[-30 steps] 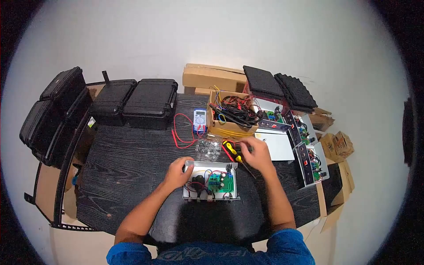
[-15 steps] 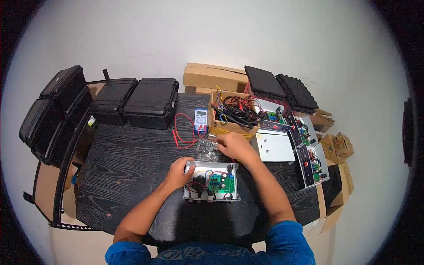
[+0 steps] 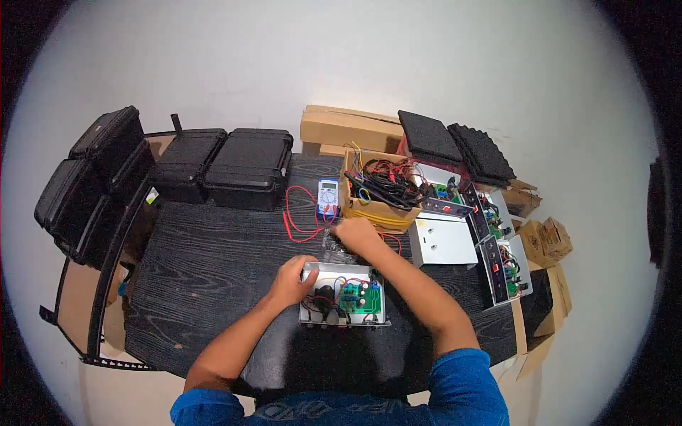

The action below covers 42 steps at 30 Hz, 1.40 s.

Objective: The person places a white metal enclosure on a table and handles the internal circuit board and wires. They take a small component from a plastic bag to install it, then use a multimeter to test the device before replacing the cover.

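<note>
My left hand [image 3: 291, 282] is closed on the left edge of a small open metal case [image 3: 348, 272], thumb over its rim. Inside the case are a green circuit board [image 3: 369, 299], a black component and red and blue wires. Just beyond the case, my right hand [image 3: 356, 236] is closed at the upper part of a clear plastic bag [image 3: 337, 250] of small parts. Its fingertips are partly hidden, and the bag looks bunched up beneath them. A blue-rimmed multimeter [image 3: 327, 198] with red leads [image 3: 286, 224] lies behind the bag.
A cardboard box [image 3: 380, 212] of cables stands behind my right hand. To its right are a white panel [image 3: 444, 243] and several open cases [image 3: 513, 273] with boards. Black hard cases [image 3: 249, 167] line the back left of the dark wooden table [image 3: 206, 270]. Foam pads [image 3: 430, 137] lie behind.
My right hand has shifted left over the plastic bag, and the bag has gone from spread out to bunched. My left hand stays on the case. The whole view has shifted slightly.
</note>
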Motion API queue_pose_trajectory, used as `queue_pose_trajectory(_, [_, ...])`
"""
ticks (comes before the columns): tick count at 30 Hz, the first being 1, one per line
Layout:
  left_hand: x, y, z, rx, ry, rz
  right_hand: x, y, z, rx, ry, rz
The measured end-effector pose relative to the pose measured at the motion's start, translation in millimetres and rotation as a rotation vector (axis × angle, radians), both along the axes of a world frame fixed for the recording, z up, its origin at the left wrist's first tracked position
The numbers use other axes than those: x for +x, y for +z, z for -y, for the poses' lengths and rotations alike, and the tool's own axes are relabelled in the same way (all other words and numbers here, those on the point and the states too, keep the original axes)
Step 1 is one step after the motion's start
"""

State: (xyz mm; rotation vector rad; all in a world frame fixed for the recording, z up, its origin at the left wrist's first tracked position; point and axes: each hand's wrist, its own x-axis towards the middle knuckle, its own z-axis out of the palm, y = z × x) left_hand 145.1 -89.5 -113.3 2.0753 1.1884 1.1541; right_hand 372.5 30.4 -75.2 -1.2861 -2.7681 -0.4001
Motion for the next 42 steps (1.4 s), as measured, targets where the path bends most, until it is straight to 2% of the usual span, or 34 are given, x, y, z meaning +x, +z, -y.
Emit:
queue_pose_trajectory(6, [1.4,1.7,0.6,-0.016,-0.003,0.002,1.7,-4.5,-4.0,-0.012,0.011,0.015])
queue_pose_trajectory(9, [0.7,-0.6,-0.6,-0.026,-0.002,-0.014,2.3,1.2,-2.1,-0.109,-0.013,0.032])
queue_pose_trajectory(12, [0.0,-0.2,-0.5,0.008,-0.001,-0.020,3.5,37.2,20.2,-0.165,-0.038,-0.158])
queue_pose_trajectory(15, [4.3,5.0,0.7,0.110,0.019,0.030,3.4,54.8,31.6,-0.368,-0.019,-0.449])
queue_pose_trajectory(18, [5.0,10.6,2.6,0.187,0.044,0.073,-4.7,61.9,51.2,-0.468,0.239,-0.599])
queue_pose_trajectory(25, [-1.4,-5.2,-4.1,0.207,0.002,0.111,-28.5,77.2,79.5,-0.570,0.224,-0.558])
queue_pose_trajectory(28, [-1.1,-0.5,-5.0,0.266,0.024,0.129,-23.7,89.4,78.6,-0.650,0.214,-0.640])
queue_pose_trajectory(31, [-0.4,2.5,-5.1,0.248,0.056,0.175,2.4,59.7,44.3,-0.208,0.138,-0.604])
queue_pose_trajectory(34, [1.5,8.6,-1.6,0.248,0.076,0.178,22.5,52.7,27.9,-0.166,-0.088,-0.263])
queue_pose_trajectory(37, [1.8,2.9,-4.8,0.324,0.057,0.143,24.1,16.6,7.8,-0.116,-0.092,-0.083])
queue_pose_trajectory(42, [3.5,9.6,-1.7,0.351,0.050,0.120,12.6,24.1,18.9,-0.111,-0.067,-0.034])
